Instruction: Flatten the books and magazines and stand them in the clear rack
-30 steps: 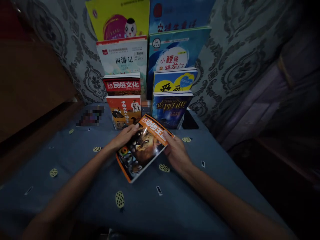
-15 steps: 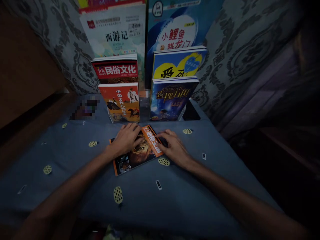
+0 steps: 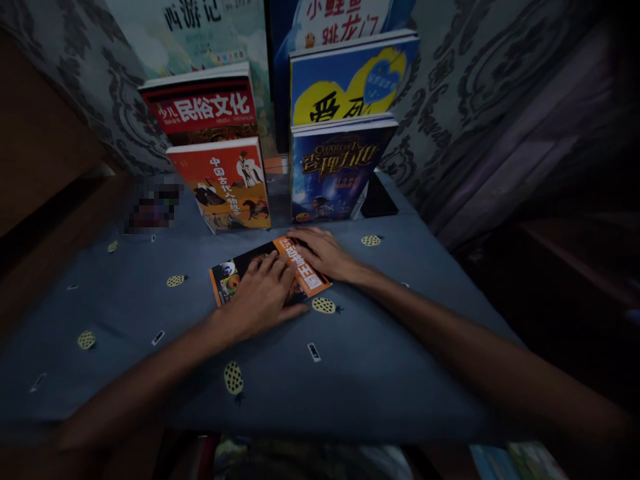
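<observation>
A thin book (image 3: 306, 272) with an orange and black cover and animal pictures lies flat and slanted on the blue cloth. Across its lower middle rests my left hand (image 3: 263, 287), fingers spread and thumb stretched out over the near edge. My right hand (image 3: 323, 252) lies on the upper right part of the book, its fingers extended along the far edge. Between them the hands hide much of the cover picture. Just behind stand a red and orange book (image 3: 235, 187) and a dark blue book (image 3: 335, 173), both upright.
Taller books rise behind: a red one (image 3: 210, 110), a blue and yellow one (image 3: 350, 80) and a pale green one (image 3: 200, 40). A dark flat object (image 3: 381, 200) lies right of the blue book. Patterned curtain (image 3: 475, 80) hangs at the back.
My left hand has slid from the book's far left edge toward its near side. My right hand has shifted to the book's far right corner. The view has tilted down and closer.
</observation>
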Demonstrator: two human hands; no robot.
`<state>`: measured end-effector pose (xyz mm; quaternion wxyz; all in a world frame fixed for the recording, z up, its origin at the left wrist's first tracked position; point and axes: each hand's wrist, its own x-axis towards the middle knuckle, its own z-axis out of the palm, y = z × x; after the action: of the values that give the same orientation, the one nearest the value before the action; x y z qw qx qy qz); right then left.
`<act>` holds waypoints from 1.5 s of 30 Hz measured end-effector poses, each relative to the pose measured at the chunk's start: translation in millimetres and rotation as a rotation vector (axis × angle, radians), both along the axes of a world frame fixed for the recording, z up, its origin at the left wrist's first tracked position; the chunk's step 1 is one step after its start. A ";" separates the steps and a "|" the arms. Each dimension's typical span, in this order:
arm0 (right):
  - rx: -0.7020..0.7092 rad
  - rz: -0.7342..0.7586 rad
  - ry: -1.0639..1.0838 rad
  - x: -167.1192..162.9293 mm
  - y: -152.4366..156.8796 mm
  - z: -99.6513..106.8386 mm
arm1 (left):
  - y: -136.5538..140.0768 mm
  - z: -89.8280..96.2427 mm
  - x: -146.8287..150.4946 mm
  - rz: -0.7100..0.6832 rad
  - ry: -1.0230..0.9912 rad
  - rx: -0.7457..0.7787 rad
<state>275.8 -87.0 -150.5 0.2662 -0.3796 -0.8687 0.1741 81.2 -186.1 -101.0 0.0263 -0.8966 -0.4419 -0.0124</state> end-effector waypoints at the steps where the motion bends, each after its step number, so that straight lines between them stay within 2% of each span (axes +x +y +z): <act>1: -0.002 0.006 0.005 1.1 -0.6 -0.8 | -1.4 0.5 1.2 0.001 0.014 0.004; 10: -0.091 0.060 0.193 26.4 -31.5 1.4 | -9.3 2.1 9.4 -0.035 0.053 0.086; 19: -0.407 -0.014 0.464 49.3 -67.4 18.1 | -11.1 -3.3 11.9 -0.097 0.041 0.211; 23: -0.438 -0.055 0.484 51.2 -72.5 23.0 | -11.7 -3.1 12.6 -0.093 0.065 0.216; 31: -0.463 -0.044 0.533 50.1 -74.5 28.7 | -11.4 -2.4 12.3 -0.113 0.090 0.242; 39: -0.618 0.074 0.502 44.8 -80.5 29.1 | -12.8 -2.6 13.7 -0.083 0.048 0.180; 45: -0.583 0.048 0.463 43.5 -79.7 28.3 | -1.0 6.9 2.8 -0.090 -0.019 0.081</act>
<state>319.3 -166.6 -122.2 0.3321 -0.3698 -0.7081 0.5016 84.0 -187.1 -94.1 0.0575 -0.9135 -0.4007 -0.0400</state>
